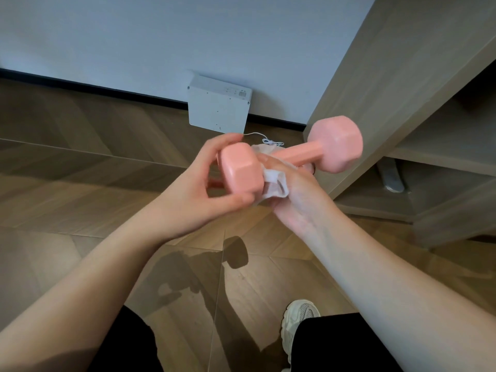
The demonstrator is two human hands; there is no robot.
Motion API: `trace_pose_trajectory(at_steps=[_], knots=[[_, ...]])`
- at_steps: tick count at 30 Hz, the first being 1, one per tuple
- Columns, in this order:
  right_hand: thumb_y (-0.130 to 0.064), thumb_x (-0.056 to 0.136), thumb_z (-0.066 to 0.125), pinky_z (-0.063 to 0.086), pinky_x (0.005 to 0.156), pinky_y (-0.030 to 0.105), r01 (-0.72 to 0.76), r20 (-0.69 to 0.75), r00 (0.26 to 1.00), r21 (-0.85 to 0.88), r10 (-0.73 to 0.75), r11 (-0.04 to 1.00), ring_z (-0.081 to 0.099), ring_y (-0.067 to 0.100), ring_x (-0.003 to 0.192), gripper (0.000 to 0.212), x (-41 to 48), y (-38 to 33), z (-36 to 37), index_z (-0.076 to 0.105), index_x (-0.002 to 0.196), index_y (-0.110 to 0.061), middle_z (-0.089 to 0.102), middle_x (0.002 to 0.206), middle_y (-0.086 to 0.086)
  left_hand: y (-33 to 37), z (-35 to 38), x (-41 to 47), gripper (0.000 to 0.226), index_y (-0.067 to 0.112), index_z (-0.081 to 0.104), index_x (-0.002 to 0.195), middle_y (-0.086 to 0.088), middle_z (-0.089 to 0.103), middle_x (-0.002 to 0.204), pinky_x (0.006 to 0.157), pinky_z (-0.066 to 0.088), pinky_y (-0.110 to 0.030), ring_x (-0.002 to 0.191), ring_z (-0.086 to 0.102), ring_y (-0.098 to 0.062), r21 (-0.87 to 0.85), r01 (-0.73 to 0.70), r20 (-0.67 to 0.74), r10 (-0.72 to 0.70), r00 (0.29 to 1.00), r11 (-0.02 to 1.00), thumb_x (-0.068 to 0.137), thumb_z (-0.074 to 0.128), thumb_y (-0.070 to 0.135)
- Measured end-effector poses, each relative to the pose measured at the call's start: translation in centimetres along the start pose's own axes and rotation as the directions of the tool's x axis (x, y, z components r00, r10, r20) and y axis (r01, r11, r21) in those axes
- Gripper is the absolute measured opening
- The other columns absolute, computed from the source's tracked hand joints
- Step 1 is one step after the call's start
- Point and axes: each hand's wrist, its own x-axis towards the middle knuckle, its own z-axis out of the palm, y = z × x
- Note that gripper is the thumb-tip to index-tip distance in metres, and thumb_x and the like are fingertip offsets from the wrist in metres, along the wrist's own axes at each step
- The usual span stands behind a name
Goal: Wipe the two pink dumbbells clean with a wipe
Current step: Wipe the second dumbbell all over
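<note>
A pink dumbbell (300, 153) is held in the air above the wooden floor, one hexagonal head near me and the other pointing away to the right. My left hand (198, 183) grips the near head with fingers and thumb curled round it. My right hand (292, 189) holds a crumpled white wipe (276, 183) wrapped against the handle beside that near head. A sliver of pink shows under my left hand; I cannot tell what it is.
A white box (218, 103) leans against the wall, with a thin white cable (265, 139) on the floor before it. A wooden shelf unit (402, 103) stands at the right. My shoe (298, 320) and dark trouser legs are below.
</note>
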Motion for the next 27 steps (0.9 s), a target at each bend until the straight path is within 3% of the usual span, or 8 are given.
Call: trace_pose_trajectory(at_steps=[4, 7, 10, 13, 15, 21, 24, 27], knots=[[0.000, 0.082, 0.072, 0.047, 0.050, 0.030, 0.144, 0.100, 0.986, -0.145, -0.131, 0.979, 0.062, 0.023, 0.069, 0.008, 0.0, 0.1, -0.4, 0.064, 0.083, -0.002, 0.062, 0.075, 0.011, -0.1, 0.7, 0.1, 0.055, 0.025, 0.047, 0.133, -0.026, 0.063, 0.116, 0.062, 0.059, -0.036, 0.082, 0.070, -0.039, -0.495, 0.348, 0.115, -0.337, 0.934, 0.796, 0.086, 0.058, 0.049], [-0.001, 0.080, 0.075, 0.053, 0.060, 0.031, 0.136, 0.139, 0.982, -0.042, -0.129, 0.990, 0.066, 0.020, 0.077, 0.011, 0.2, -0.4, -0.8, 0.067, 0.083, -0.009, 0.067, 0.080, 0.008, -0.3, 1.1, -0.1, 0.053, 0.030, 0.044, 0.128, -0.011, 0.057, 0.126, 0.071, 0.057, -0.031, 0.100, 0.068, -0.028, -0.089, -0.041, -0.112, 0.031, 0.993, 0.995, 0.081, 0.068, 0.024], [-0.003, 0.078, 0.074, 0.056, 0.065, 0.031, 0.092, 0.170, 0.979, 0.105, -0.109, 0.990, 0.068, 0.019, 0.082, 0.015, 0.1, -0.9, -1.0, 0.069, 0.093, -0.004, 0.070, 0.086, 0.009, -1.0, 0.2, 0.4, 0.067, 0.030, 0.036, 0.127, 0.000, 0.050, 0.129, 0.081, 0.053, -0.025, 0.110, 0.060, -0.015, 0.204, -0.225, -0.090, 0.247, 0.965, 0.953, 0.075, 0.077, 0.022], [-0.001, 0.078, 0.073, 0.057, 0.061, 0.032, 0.107, 0.151, 0.982, 0.077, -0.117, 0.991, 0.069, 0.020, 0.083, 0.026, -0.2, -1.2, -0.8, 0.067, 0.102, 0.003, 0.070, 0.089, 0.011, -0.1, 0.2, 0.7, 0.063, 0.023, 0.042, 0.134, -0.015, 0.067, 0.108, 0.061, 0.056, -0.033, 0.083, 0.069, -0.028, -0.387, 0.128, -0.003, -0.141, 0.990, 0.913, 0.083, 0.059, 0.056], [0.000, 0.081, 0.072, 0.056, 0.058, 0.030, 0.131, 0.160, 0.978, 0.019, -0.133, 0.991, 0.070, 0.019, 0.080, 0.025, -0.2, -1.5, -0.7, 0.065, 0.105, 0.004, 0.070, 0.087, 0.011, 0.0, 0.3, 0.7, 0.064, 0.019, 0.048, 0.134, -0.020, 0.068, 0.102, 0.053, 0.055, -0.031, 0.071, 0.067, -0.028, -0.505, 0.308, 0.121, -0.287, 0.950, 0.806, 0.084, 0.052, 0.058], [-0.001, 0.085, 0.068, 0.057, 0.067, 0.032, 0.125, 0.165, 0.978, 0.046, -0.131, 0.991, 0.067, 0.019, 0.079, 0.010, 0.0, -2.0, -1.7, 0.068, 0.094, 0.002, 0.068, 0.085, 0.011, -0.6, -0.6, 0.6, 0.078, 0.036, 0.036, 0.131, 0.000, 0.052, 0.132, 0.083, 0.053, -0.027, 0.111, 0.061, -0.016, 0.072, -0.146, -0.051, 0.150, 0.987, 0.987, 0.066, 0.080, 0.035], [-0.001, 0.085, 0.068, 0.056, 0.071, 0.036, 0.169, 0.155, 0.975, -0.047, -0.160, 0.985, 0.066, 0.023, 0.085, 0.009, 0.0, -1.9, -1.8, 0.067, 0.094, 0.001, 0.066, 0.094, 0.017, -0.3, -0.4, 0.8, 0.074, 0.029, 0.044, 0.136, -0.015, 0.065, 0.123, 0.069, 0.058, -0.034, 0.096, 0.070, -0.029, -0.414, 0.211, 0.064, -0.202, 0.977, 0.886, 0.076, 0.063, 0.068], [0.003, 0.085, 0.067, 0.054, 0.076, 0.040, 0.231, 0.184, 0.962, -0.145, -0.203, 0.962, 0.066, 0.023, 0.089, 0.020, 0.1, -1.9, -1.7, 0.061, 0.103, -0.005, 0.067, 0.102, 0.016, -0.7, 0.3, 0.7, 0.063, 0.019, 0.050, 0.134, -0.022, 0.067, 0.114, 0.062, 0.059, -0.032, 0.087, 0.072, -0.035, -0.506, 0.384, 0.159, -0.354, 0.922, 0.772, 0.084, 0.062, 0.054]])
